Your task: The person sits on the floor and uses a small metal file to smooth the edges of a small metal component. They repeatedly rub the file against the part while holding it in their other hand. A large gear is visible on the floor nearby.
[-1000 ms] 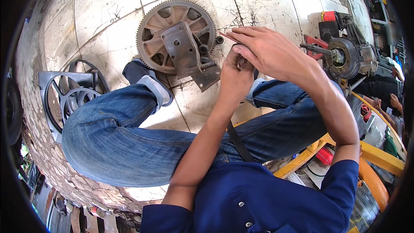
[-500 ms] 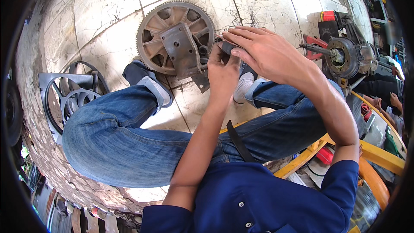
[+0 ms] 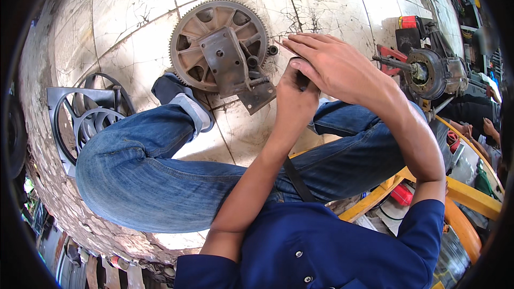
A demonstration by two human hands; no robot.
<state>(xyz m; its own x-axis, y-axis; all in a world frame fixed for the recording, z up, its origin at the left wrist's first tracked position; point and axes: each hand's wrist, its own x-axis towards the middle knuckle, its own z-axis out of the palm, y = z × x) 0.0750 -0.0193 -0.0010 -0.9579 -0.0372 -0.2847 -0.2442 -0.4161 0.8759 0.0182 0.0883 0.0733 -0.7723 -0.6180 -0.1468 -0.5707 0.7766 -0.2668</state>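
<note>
My left hand [image 3: 299,93] is curled round a dark cylindrical piece [image 3: 301,80], mostly hidden by the fingers and by my other hand. Stretched flat, with its fingers together, my right hand [image 3: 338,67] lies over the top of the left one, its thumb against the left fingers. In front of them, to the left, a large toothed flywheel [image 3: 187,18] rests on the floor. A greasy metal bracket [image 3: 222,56] with bolt holes lies on top of it. Beside the wheel's right edge sits a small black bushing [image 3: 273,50].
Grey plastic fan shrouds [image 3: 56,96] lie left of my knee. To the right stand a brake drum hub with a shaft [image 3: 425,72] and a red jack stand [image 3: 391,60]. A yellow metal frame [image 3: 471,192] runs by my right side. Another person's hands [image 3: 490,128] show at the far right.
My left hand has drawn back and to the right with the dark piece, under my right hand, which is nearly still. The small bushing and more of the bracket's lower corner now show.
</note>
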